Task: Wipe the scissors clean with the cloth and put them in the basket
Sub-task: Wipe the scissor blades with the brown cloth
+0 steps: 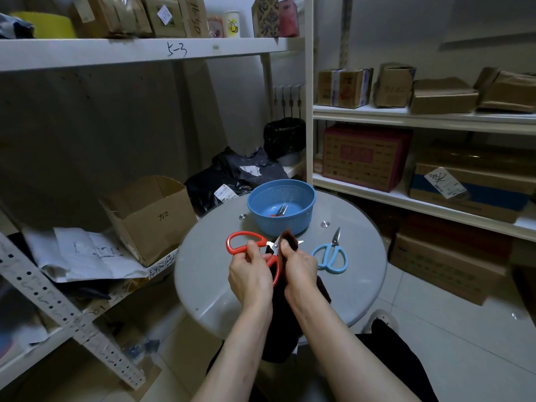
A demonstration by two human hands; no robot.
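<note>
Over the round glass table (359, 288), my left hand (251, 274) grips the red-handled scissors (243, 242) by the handles. Their blades point right. My right hand (300, 268) holds a dark brown cloth (291, 239) folded around those blades, so only the tip shows. The rest of the cloth hangs down below my hands. A blue-handled pair of scissors (330, 258) lies on the table just right of my right hand. The blue basket (298, 195) stands at the table's far side with one pair of scissors (280, 211) inside.
An open cardboard box (150, 216) and loose papers (84, 253) sit on a low shelf to the left. Black bags (232, 175) lie behind the basket. Shelves with cardboard boxes (365, 158) fill the right side. My knees are under the table's near edge.
</note>
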